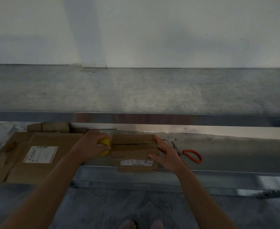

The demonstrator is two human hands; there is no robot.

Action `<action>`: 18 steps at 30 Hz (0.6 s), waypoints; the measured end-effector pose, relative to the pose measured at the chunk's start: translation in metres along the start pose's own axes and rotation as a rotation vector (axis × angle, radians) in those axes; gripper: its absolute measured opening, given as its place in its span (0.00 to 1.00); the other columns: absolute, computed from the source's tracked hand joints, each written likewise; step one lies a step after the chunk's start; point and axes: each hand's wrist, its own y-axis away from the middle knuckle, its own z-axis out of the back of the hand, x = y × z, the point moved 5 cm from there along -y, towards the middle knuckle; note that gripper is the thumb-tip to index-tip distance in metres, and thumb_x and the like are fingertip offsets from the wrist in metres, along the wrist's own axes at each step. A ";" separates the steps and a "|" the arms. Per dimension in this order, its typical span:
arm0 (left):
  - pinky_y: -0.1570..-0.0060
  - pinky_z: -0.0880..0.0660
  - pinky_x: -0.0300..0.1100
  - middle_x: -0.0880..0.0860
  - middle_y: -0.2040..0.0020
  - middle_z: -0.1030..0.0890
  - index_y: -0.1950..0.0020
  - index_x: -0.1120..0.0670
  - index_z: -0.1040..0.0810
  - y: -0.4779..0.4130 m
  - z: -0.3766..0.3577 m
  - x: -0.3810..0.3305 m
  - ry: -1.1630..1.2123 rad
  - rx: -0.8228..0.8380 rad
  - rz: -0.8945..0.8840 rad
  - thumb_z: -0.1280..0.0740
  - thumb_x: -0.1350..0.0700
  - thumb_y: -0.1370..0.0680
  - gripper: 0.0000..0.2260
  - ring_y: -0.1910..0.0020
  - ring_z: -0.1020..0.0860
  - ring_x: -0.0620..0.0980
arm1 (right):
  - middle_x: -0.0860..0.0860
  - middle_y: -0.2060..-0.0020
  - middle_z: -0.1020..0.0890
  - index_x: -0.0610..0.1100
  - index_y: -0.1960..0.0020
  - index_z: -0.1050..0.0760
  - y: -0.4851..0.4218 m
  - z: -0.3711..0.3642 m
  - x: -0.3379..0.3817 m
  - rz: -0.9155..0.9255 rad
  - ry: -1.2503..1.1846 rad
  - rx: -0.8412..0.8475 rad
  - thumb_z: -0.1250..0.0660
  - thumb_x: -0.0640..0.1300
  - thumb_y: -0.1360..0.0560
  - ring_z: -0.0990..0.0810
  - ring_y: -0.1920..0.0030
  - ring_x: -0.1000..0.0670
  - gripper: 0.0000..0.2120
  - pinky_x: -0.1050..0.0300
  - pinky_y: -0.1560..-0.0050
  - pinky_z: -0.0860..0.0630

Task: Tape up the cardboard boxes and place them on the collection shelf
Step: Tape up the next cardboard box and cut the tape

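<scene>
Our left forearm and right forearm reach up from the bottom of the view toward the work. Fingers of our left hand curl round a yellow object, which we judge to be the tape roll; blur hides whether any tape is drawn off; it sits against the left end of the cardboard box. Fingers of our right hand are straight and spread, gripping nothing; they lie against the box's right end, thumb toward its near corner, steadying it.

That box rests on the lower metal shelf, its near edge seeming to overhang the front lip slightly; a white label shows on its near part; a dark seam runs left to right across its top, and we cannot tell whether tape covers it. Orange-handled scissors lie on the same shelf just beyond our right hand, apart from the box; flattened cardboard lies to the left of the roll; a broad grey upper shelf runs across above.

We judge taping to be the step in hand, near its start; the next move calls for drawing the roll rightward along the seam while our right hand braces the box against the pull; then for the scissors, to cut; only afterwards the lift to the collection shelf, and which shelf that is we cannot tell.
</scene>
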 end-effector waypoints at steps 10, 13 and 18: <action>0.49 0.26 0.44 0.48 0.44 0.21 0.40 0.40 0.23 0.002 -0.021 0.025 -0.135 -0.046 -0.013 0.27 0.46 0.28 0.17 0.44 0.25 0.50 | 0.64 0.33 0.28 0.68 0.29 0.40 0.001 0.000 -0.003 -0.044 0.004 -0.035 0.26 0.57 0.32 0.29 0.35 0.65 0.37 0.63 0.36 0.27; 0.55 0.28 0.33 0.44 0.45 0.24 0.43 0.37 0.28 0.008 -0.022 0.034 0.377 0.015 0.068 0.23 0.50 0.30 0.21 0.49 0.24 0.43 | 0.67 0.37 0.27 0.65 0.28 0.40 0.001 0.002 -0.004 -0.067 0.006 -0.038 0.26 0.50 0.28 0.28 0.36 0.64 0.36 0.66 0.38 0.28; 0.52 0.28 0.31 0.42 0.47 0.24 0.46 0.46 0.24 0.007 -0.014 0.037 0.422 0.012 0.031 0.26 0.56 0.28 0.13 0.48 0.25 0.43 | 0.67 0.40 0.25 0.62 0.25 0.41 0.002 -0.001 -0.002 -0.103 -0.018 -0.028 0.26 0.46 0.27 0.26 0.36 0.59 0.37 0.57 0.38 0.23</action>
